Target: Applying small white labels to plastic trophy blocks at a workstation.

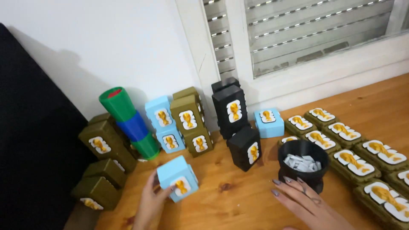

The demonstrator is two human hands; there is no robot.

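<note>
Nearest the camera, a light blue box (177, 177) with a white and gold emblem on its face is held by the left hand (149, 203); the fingers (158, 184) are wrapped round its left side and clamped on it. The box is tilted, low over the wooden bench (226, 200), though it cannot be told whether a corner touches the wood. To the right, the right hand (304, 202) is laid on the bench with its fingers (284, 187) spread apart, the tips touching the foot of a black round pot (303, 164). Small grey flat pieces (301, 162) are seen inside the pot.

At the right edge, rows of olive green boxes (375, 170) are laid flat, emblems up. At the left edge, more olive boxes (102, 170) are stacked beside a dark panel (30, 149).

Further back, a black box (245, 148) is stood upright just left of the pot, and a taller black box (230, 111) is leaned behind it. A light blue box lying flat (269, 122) is placed beside these. Against the white wall (106, 42), two stacked light blue boxes (164, 125) and olive upright boxes (190, 123) are lined up, with a tilted stack of green and blue cups (132, 123) to their left. A window with a lowered shutter (306, 30) is seen farthest off.
</note>
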